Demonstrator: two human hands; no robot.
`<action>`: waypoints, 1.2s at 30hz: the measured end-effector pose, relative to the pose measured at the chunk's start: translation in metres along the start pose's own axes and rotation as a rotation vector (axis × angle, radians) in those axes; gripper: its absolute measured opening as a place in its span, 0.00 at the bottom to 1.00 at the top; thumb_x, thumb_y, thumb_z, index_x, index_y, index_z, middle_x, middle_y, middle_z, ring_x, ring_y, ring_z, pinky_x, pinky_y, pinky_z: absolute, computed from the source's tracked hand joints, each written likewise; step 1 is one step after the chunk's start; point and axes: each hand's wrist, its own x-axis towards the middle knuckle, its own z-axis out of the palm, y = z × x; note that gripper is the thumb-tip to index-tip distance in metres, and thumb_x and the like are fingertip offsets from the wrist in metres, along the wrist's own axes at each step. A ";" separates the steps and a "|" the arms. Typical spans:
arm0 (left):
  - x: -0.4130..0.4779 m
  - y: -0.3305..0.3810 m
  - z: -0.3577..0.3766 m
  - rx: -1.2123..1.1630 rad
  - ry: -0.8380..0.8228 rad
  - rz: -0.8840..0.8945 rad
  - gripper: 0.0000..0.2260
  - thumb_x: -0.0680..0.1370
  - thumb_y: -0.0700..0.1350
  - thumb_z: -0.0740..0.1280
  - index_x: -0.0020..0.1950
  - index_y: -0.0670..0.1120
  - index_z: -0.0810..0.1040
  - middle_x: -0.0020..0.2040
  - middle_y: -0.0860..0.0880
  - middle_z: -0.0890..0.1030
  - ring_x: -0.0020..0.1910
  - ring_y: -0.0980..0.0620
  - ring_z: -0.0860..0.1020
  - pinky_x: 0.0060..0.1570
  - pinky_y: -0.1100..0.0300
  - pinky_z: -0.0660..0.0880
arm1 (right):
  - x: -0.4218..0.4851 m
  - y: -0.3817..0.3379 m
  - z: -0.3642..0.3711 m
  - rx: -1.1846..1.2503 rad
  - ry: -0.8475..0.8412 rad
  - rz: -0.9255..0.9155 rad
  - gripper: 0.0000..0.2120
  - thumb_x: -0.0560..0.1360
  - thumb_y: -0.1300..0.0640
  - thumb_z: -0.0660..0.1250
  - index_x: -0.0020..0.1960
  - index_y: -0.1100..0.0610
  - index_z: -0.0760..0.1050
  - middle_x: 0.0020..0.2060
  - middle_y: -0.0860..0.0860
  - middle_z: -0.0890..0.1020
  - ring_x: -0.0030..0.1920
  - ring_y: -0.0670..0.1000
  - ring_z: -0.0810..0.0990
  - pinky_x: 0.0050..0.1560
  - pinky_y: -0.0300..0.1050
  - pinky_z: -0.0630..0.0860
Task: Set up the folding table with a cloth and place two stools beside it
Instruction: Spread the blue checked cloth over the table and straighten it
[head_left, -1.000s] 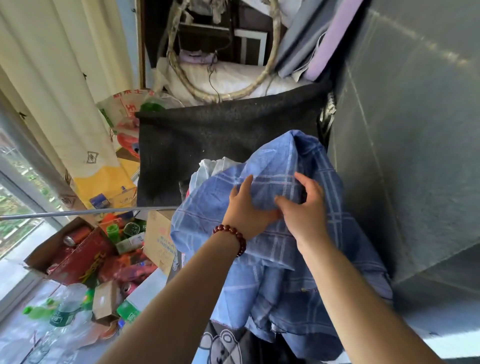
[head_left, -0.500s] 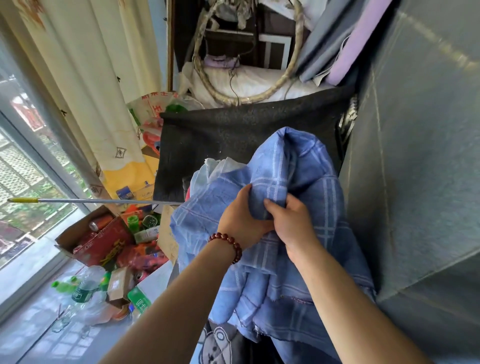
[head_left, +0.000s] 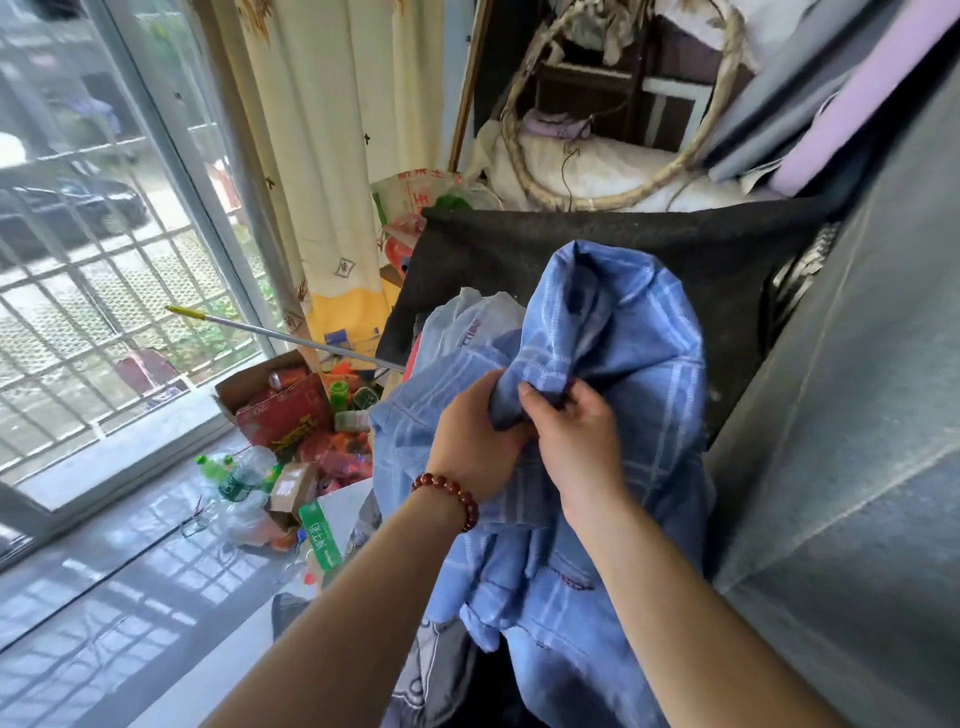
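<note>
Bright window daylight, wide-angle edge distortion

Cardboard box (head_left: 283, 410) of cans beside plastic bottles (head_left: 240, 475).

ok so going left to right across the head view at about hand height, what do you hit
barred window → red cardboard box → left hand → right hand → grey panel. The blue checked cloth both hands grip overlaps them, so it is left out.

Grey panel (head_left: 857, 441) walls the right, cloth (head_left: 623, 322) fills the middle, bottles (head_left: 236, 480) clutter the left.
</note>
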 end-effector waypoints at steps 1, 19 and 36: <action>-0.004 0.000 0.000 -0.014 0.019 -0.006 0.11 0.70 0.40 0.70 0.41 0.56 0.72 0.36 0.61 0.77 0.35 0.67 0.74 0.33 0.74 0.67 | -0.002 0.000 0.001 0.030 -0.011 -0.001 0.05 0.72 0.62 0.70 0.43 0.53 0.78 0.38 0.44 0.84 0.40 0.40 0.83 0.41 0.32 0.76; -0.052 0.001 -0.023 -0.117 0.118 -0.036 0.13 0.71 0.37 0.70 0.42 0.56 0.75 0.37 0.59 0.80 0.37 0.66 0.76 0.38 0.70 0.72 | -0.041 -0.003 0.008 0.126 -0.087 0.116 0.32 0.59 0.48 0.78 0.59 0.58 0.75 0.52 0.49 0.83 0.52 0.45 0.82 0.56 0.44 0.78; -0.193 -0.020 -0.113 -0.145 0.266 -0.135 0.13 0.69 0.37 0.71 0.47 0.52 0.76 0.41 0.57 0.81 0.38 0.67 0.77 0.38 0.74 0.70 | -0.179 0.005 0.072 0.088 -0.311 0.078 0.22 0.67 0.62 0.76 0.59 0.61 0.75 0.53 0.52 0.83 0.53 0.48 0.82 0.57 0.47 0.78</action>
